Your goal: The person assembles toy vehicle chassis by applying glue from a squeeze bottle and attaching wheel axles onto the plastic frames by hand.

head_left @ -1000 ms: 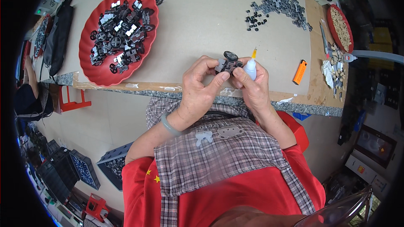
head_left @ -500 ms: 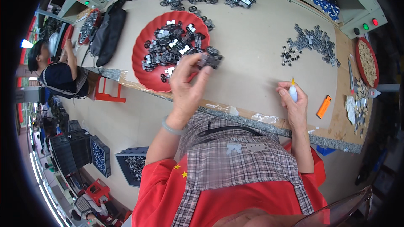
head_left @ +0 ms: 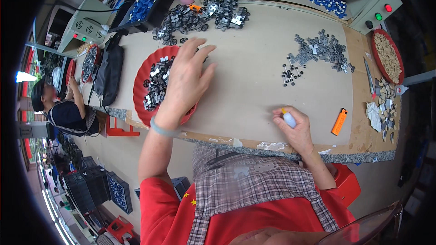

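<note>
The left hand (head_left: pixel 188 79) is held over a scalloped red bowl (head_left: pixel 140 94), its fingers spread; whether the dark wheeled pieces (head_left: pixel 159 81) in the bowl are touched cannot be told. A small pale bottle with a yellow tip (head_left: pixel 289 119) is gripped in the right hand (head_left: pixel 297 131), near the front edge of the table (head_left: pixel 245 90). Beyond the bowl, more wheeled pieces (head_left: pixel 184 20) are heaped (a bit of orange can be seen among them). Loose grey parts (head_left: pixel 322 50) are scattered at the right, with small black-ended axles (head_left: pixel 291 73) just beside them. An orange lighter (head_left: pixel 339 122) is laid to the right of the bottle.
</note>
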### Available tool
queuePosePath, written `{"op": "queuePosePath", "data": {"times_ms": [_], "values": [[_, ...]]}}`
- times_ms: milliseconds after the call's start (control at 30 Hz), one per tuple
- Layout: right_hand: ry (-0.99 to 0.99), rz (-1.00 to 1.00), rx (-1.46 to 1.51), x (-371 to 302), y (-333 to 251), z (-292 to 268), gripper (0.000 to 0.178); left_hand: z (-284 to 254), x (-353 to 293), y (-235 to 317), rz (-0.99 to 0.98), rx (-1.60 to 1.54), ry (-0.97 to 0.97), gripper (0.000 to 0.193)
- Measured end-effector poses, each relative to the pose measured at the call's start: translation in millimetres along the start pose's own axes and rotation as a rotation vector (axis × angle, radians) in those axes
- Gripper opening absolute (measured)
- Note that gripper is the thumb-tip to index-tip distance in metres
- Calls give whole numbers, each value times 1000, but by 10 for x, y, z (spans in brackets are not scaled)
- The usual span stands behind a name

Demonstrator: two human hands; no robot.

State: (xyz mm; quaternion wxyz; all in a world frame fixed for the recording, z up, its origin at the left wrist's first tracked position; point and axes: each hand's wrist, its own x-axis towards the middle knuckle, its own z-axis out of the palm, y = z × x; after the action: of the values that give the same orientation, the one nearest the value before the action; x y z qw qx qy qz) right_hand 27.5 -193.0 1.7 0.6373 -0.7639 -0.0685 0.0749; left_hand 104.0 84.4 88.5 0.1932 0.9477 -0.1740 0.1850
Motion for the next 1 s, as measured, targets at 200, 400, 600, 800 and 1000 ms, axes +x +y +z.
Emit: {"op": "queuePosePath", "data": {"times_ms": [200, 400, 600, 800, 1000], "values": [[-32, -109, -107, -30, 6, 36, 17, 747, 809, -268, -30, 122, -18, 39], [-56, -186, -149, -29, -50, 65, 14, 1166, 1098, -289, -81, 302, -4, 46], [-80, -197, -171, -20, -58, 82, 14, 1186, 1031, -254, 25, 349, 21, 51], [-41, -183, -166, 12, -22, 74, 14, 981, 863, -101, 139, 144, 106, 51], [-8, -202, -217, 10, -2, 112, 17, 961, 545, -161, 44, 42, -89, 50]]}}
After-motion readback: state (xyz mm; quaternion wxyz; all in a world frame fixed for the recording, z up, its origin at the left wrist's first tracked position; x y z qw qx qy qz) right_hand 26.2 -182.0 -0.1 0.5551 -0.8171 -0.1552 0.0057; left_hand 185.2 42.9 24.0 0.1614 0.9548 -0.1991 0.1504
